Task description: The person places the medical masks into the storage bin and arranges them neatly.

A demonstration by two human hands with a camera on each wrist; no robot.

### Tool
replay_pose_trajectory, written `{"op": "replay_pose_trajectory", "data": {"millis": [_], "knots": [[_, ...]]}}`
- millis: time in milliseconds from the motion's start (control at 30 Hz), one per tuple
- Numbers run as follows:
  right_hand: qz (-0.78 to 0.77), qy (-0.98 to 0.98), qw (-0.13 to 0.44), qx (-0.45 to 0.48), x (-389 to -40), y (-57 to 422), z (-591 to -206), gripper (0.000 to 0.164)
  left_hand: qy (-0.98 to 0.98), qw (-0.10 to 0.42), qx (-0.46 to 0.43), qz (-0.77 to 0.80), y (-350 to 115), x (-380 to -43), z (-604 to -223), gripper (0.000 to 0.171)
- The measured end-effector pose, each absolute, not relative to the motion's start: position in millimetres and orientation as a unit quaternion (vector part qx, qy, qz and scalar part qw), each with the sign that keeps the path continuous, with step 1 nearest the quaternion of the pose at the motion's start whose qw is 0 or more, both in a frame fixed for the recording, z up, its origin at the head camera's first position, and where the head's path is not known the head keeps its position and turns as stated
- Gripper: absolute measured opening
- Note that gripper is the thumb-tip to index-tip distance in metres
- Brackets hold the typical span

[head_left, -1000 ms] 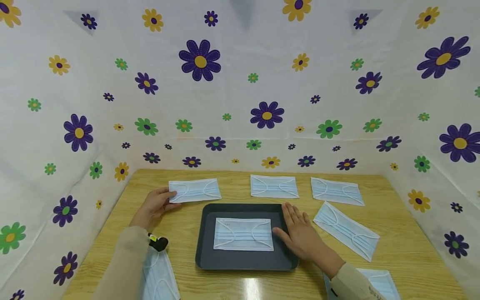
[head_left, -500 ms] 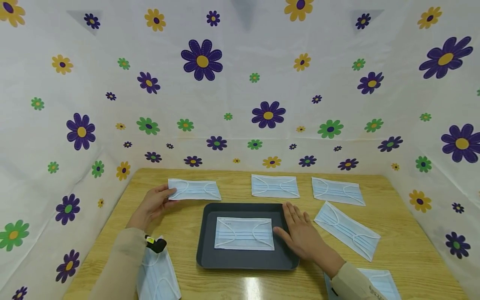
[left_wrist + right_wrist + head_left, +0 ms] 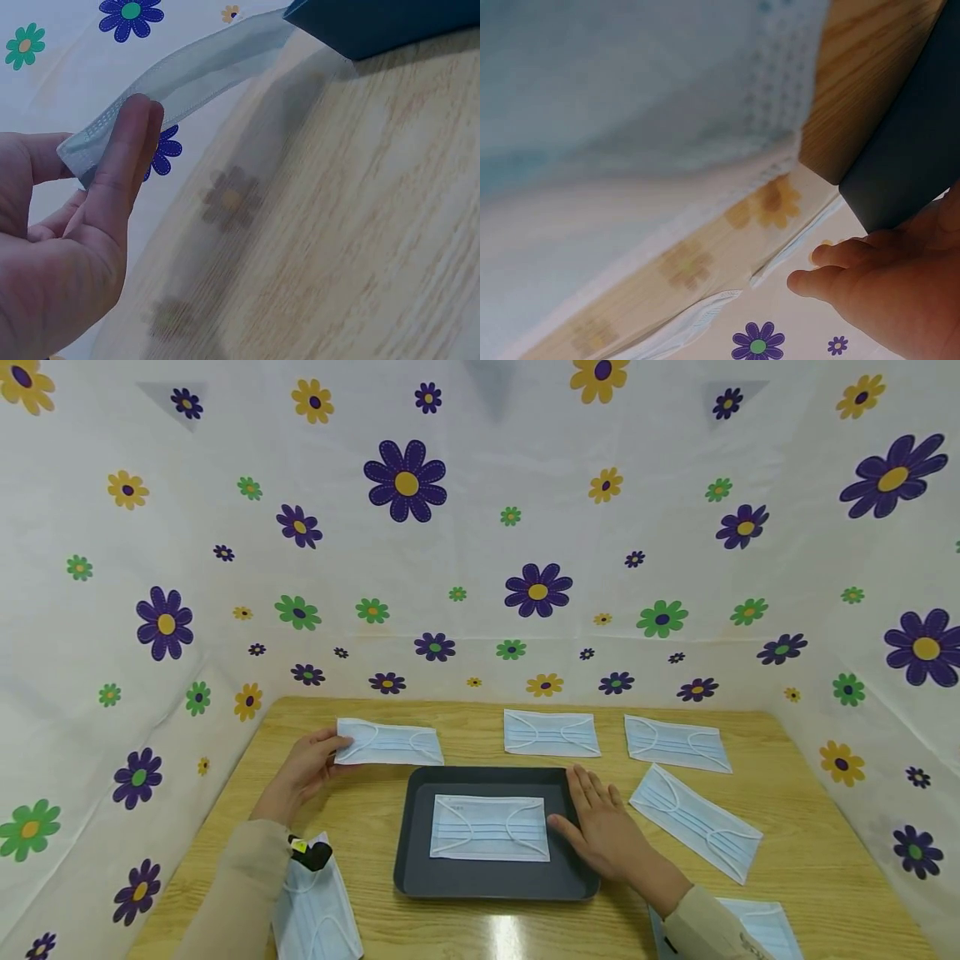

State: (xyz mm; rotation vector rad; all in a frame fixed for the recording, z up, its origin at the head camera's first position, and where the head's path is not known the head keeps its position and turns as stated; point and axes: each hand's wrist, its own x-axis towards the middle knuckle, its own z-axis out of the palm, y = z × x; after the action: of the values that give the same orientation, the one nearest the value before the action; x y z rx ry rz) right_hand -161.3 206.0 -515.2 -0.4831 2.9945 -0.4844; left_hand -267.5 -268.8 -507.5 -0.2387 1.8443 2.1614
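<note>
My left hand point(image 3: 303, 772) pinches the left end of a pale blue face mask point(image 3: 390, 743) at the back left of the table. In the left wrist view this mask point(image 3: 202, 79) shows edge-on, bowed above the wood, its end between thumb and fingers. A dark grey tray point(image 3: 495, 883) stands in the middle, with one face mask point(image 3: 489, 829) lying flat in it, ear loops upward. Over the tray's right side lies my right hand point(image 3: 609, 835), fingers straight against the rim. The right wrist view shows part of that hand point(image 3: 900, 292) beside the tray's dark wall point(image 3: 907, 142).
More face masks lie around the tray: one at the back middle point(image 3: 551, 732), one at the back right point(image 3: 677, 743), a slanted one point(image 3: 697, 821) on the right. Others sit near the front, partly under the sleeves. A flowered white cloth point(image 3: 480, 543) surrounds the wooden table point(image 3: 420, 927).
The left hand has raised its end of the mask slightly off the table, and the mask now bends. My right hand stays on the tray's side.
</note>
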Motion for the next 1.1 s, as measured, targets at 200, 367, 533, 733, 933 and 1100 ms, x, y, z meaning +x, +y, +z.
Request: {"op": "replay_pose_trajectory", "data": {"millis": [200, 367, 533, 733, 933, 1100], "knots": [[-0.158, 0.974, 0.033, -0.159, -161.5, 206.2, -515.5, 0.084, 0.7, 0.143, -0.103, 0.692, -264.4, -265.8, -506.6, 0.062], [-0.158, 0.974, 0.034, -0.159, -161.2, 206.6, -515.7, 0.084, 0.76, 0.128, -0.101, 0.629, -258.4, -265.1, -507.5, 0.056], [-0.161, 0.973, 0.035, -0.159, -160.8, 206.6, -515.3, 0.085, 0.773, 0.129, -0.091, 0.615, -255.3, -265.1, -510.2, 0.056], [-0.159, 0.974, 0.033, -0.161, -160.6, 206.0, -514.7, 0.085, 0.742, 0.121, -0.085, 0.654, -259.9, -266.1, -512.4, 0.059], [-0.158, 0.974, 0.033, -0.162, -160.5, 206.3, -514.5, 0.085, 0.691, 0.123, -0.103, 0.705, -261.1, -266.2, -507.8, 0.063], [-0.159, 0.974, 0.034, -0.16, -160.5, 206.3, -514.9, 0.085, 0.671, 0.131, -0.103, 0.722, -260.6, -265.4, -505.5, 0.064]]}}
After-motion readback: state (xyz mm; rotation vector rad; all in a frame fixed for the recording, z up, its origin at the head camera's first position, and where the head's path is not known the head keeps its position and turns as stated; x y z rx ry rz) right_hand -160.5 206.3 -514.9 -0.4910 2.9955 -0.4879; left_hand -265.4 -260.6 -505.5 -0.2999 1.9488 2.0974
